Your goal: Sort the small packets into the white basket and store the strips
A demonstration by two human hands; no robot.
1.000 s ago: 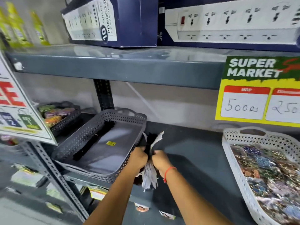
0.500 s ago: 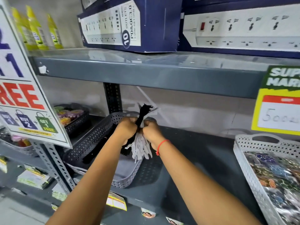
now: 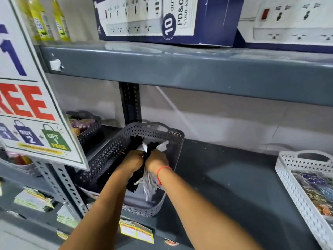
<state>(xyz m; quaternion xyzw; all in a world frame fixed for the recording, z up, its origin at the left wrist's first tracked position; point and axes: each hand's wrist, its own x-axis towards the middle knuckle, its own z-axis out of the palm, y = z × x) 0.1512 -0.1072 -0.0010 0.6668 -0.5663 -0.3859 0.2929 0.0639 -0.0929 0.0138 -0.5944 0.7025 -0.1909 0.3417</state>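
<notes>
Both hands grip one bundle of black and white strips [image 3: 151, 148] over a grey perforated basket [image 3: 115, 156] on the shelf. My left hand [image 3: 132, 160] and my right hand [image 3: 157, 160], with a red thread on its wrist, sit side by side around the bundle's middle. White strip ends hang below my right wrist, and black ones stick out above the hands. A white basket [image 3: 295, 179] holding several colourful small packets [image 3: 317, 188] stands at the far right, partly cut off by the frame edge.
The grey shelf surface [image 3: 225, 177] lies between the two baskets. Another dark basket [image 3: 90, 129] with snacks sits behind the promo sign [image 3: 34, 109] at left. The upper shelf [image 3: 180, 69] carries power-strip boxes [image 3: 162, 18] and yellow bottles.
My hands have moved forward and down with the bundle, from above the grey basket's near rim to inside it. The view has shifted left, cutting off most of the white basket.
</notes>
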